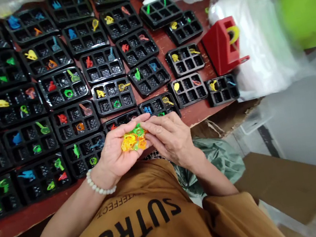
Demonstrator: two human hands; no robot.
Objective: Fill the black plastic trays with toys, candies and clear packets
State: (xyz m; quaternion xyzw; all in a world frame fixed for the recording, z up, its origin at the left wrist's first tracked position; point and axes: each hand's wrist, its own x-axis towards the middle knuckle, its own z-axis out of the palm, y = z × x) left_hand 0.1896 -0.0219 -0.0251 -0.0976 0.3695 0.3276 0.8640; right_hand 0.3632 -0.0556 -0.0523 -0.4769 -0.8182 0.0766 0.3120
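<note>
My left hand (120, 147) is cupped palm up around a small heap of translucent plastic rings (129, 142), orange, yellow and green. My right hand (171, 134) meets it from the side, fingers bent and pressed together at the heap's edge, beside a green ring (138, 130). What its fingertips pinch, if anything, is hidden. Just beyond both hands lies a black compartment tray (159, 106) with a blue piece, a yellow piece and a green ring in it. Another black tray (122, 120) is partly covered by my left hand.
Rows of black compartment trays (63, 86) with small coloured plastic pieces cover much of the red table (197, 116). At the right stand a red tape dispenser (221, 47) and clear plastic bags (257, 45). A cardboard box (297, 188) sits below, near a green plastic sack (222, 160).
</note>
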